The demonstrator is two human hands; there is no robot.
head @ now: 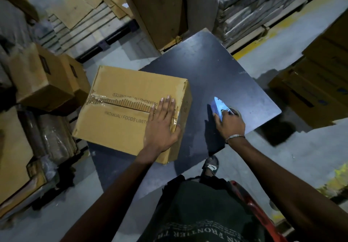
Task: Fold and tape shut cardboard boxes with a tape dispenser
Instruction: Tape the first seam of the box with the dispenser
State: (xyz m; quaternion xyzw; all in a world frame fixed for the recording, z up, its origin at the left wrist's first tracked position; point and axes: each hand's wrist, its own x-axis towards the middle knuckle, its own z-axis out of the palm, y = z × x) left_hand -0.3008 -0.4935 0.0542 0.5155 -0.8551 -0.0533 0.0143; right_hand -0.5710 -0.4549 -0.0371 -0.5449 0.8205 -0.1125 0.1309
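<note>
**Flat palm on the box, dispenser gripped beside it**

Now the left hand [163,123] lies flat on top of the cardboard box [120,121], fingers straight and slightly spread, palm pressing down over the taped centre seam near the box's right end; the thumb hooks over the near right corner. It grasps nothing. The right hand [228,124] has its fingers curled round the blue tape dispenser [219,106], which rests on the dark table [235,83] with its pointed nose aimed away from the person. A tape roll shows partly behind the knuckles.

The box sits on the left part of the table, its left end overhanging the edge, flaps closed. Clear tape crinkles along the seam at the far left end and under the left palm. The dispenser stands just to the right of the box, apart from it. A metal bracelet [234,137] circles the right wrist.
</note>
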